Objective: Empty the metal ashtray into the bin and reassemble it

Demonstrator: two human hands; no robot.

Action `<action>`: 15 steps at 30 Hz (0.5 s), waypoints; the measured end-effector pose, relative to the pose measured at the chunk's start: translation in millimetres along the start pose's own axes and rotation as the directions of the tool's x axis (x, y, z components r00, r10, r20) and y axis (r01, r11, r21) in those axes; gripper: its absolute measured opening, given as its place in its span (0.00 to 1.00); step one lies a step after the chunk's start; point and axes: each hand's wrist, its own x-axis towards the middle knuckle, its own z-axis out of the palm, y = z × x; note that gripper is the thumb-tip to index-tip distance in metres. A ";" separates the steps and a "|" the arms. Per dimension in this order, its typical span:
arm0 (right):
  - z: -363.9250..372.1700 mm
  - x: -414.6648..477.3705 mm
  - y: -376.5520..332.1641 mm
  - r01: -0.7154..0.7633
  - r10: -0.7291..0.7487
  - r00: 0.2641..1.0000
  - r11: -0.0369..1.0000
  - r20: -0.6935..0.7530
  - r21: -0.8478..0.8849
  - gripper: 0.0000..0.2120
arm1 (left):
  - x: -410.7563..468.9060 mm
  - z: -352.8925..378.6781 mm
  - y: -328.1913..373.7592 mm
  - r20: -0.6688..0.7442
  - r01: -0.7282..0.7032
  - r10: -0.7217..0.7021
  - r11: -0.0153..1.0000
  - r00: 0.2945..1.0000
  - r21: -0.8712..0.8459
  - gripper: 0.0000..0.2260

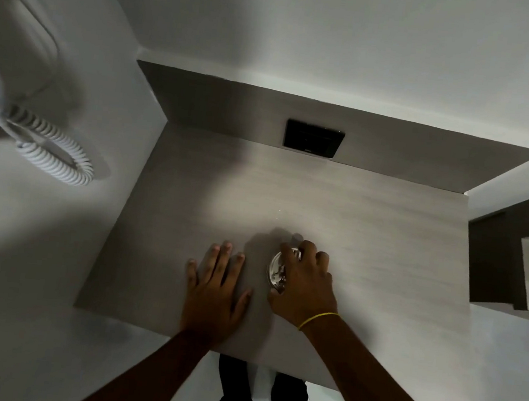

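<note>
Grey countertop [353, 216]: right hand [305, 279] is closing around the metal ashtray [275, 268]; left hand [214, 288] is lying flat, fingers spread. Lifting toward an unseen bin seems next.

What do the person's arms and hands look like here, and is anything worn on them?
Both forearms are bare, with no sleeves in view and no gloves. The right hand has a thin yellow band around its wrist. The left hand shows no band or watch, and I see no rings on either hand, though the picture is dim.
</note>
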 end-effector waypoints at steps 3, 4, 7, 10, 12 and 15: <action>5.2 0.9 1.4 0.005 -0.005 1.000 1.000 -0.004 0.003 0.45 | 0.1 -2.7 3.1 0.007 -0.012 0.012 1.000 1.000 -0.009 0.33; 7.1 0.7 1.5 0.012 -0.012 1.000 1.000 -0.008 0.002 0.45 | -1.2 -2.8 4.1 0.010 -0.013 0.013 1.000 1.000 -0.007 0.33; 9.3 3.1 -1.9 0.008 -0.008 1.000 1.000 0.005 0.015 0.46 | -0.9 -8.9 5.2 0.063 0.004 -0.003 1.000 0.998 -0.012 0.34; 8.9 2.1 -6.1 0.008 -0.008 0.997 1.000 0.077 0.009 0.49 | -3.0 -16.7 9.6 0.117 0.013 -0.013 1.000 0.993 0.000 0.33; -2.1 -2.4 -5.9 0.012 -0.012 0.993 1.000 0.115 0.001 0.53 | -1.1 -31.2 15.4 0.117 -0.017 0.015 1.000 0.993 0.019 0.32; -33.0 -2.9 -8.6 0.013 -0.014 0.999 0.999 0.029 0.049 0.54 | 26.7 -63.9 26.5 0.033 -0.067 0.066 0.997 0.997 0.042 0.31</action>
